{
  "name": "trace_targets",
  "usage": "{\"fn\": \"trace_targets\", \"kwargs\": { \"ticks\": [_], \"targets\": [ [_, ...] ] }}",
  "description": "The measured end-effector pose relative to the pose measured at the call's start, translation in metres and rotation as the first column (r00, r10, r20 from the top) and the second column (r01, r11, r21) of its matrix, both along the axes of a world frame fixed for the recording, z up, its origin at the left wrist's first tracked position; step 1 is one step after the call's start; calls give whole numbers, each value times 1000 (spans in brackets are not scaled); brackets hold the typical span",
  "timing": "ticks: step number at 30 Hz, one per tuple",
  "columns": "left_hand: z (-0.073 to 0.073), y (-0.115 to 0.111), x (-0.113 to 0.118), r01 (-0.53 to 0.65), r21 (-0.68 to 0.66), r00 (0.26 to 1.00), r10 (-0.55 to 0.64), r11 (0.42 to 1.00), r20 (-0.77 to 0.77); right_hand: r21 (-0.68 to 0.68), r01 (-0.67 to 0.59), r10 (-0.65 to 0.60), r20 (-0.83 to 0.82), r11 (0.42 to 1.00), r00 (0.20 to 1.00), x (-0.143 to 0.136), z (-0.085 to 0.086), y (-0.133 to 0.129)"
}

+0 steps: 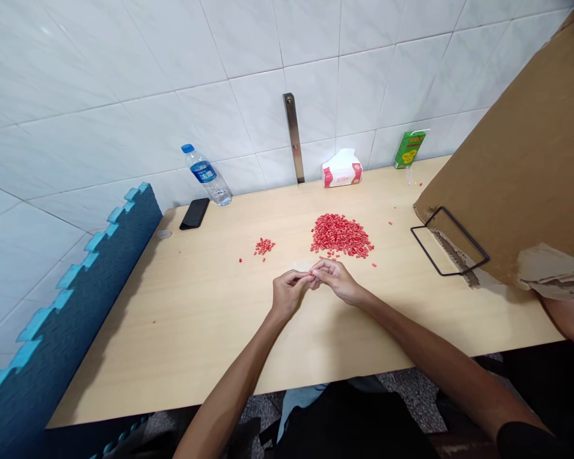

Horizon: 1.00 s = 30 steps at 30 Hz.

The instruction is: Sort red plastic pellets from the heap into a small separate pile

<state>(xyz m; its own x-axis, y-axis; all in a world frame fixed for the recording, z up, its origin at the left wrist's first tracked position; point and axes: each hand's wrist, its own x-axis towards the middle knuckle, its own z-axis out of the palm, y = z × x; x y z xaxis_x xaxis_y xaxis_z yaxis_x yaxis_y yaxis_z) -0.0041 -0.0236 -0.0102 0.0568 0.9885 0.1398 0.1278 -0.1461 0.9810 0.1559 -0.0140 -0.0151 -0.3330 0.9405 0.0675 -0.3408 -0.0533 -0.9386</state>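
My left hand [287, 290] and my right hand [335, 278] meet above the table, fingertips pinched together. Between them shows a small red piece [311, 273], mostly covered by the fingers; both hands appear to grip it. Just beyond my right hand lies a large heap of small red cylindrical pieces [340, 236], with a few strays around its edge. A much smaller cluster of the same red pieces [264, 246] sits to the left, beyond my left hand. One single piece [240, 260] rests apart, further left.
Along the tiled wall stand a water bottle [209, 175], a tissue pack [342, 171] and a green drink carton [410, 150]. A black phone [194, 213] lies at back left. Blue foam matting [95, 280] borders the left; a cardboard sheet [511, 153] and black wire stand [449, 242] border the right.
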Motion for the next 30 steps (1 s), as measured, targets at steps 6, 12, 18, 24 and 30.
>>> {"fn": "trace_targets", "kwargs": {
  "ticks": [6,12,18,24,30],
  "targets": [
    [3,-1,1,-11,24,1000,12,1000,-27,-1,1,-1,2,1000,1000,0,1,0],
    [2,-1,1,-14,40,999,16,999,-45,6,3,-3,4,1000,1000,0,1,-1],
    [2,-1,1,-15,44,998,18,999,-64,8,11,-11,8,1000,1000,-1,-1,-1],
    [3,-2,1,-15,57,997,19,998,-71,18,18,-19,10,1000,1000,-1,-1,-2],
    [2,-2,1,-28,62,994,35,998,-104,17,14,-14,8,1000,1000,-1,-1,-2]
  ]
}}
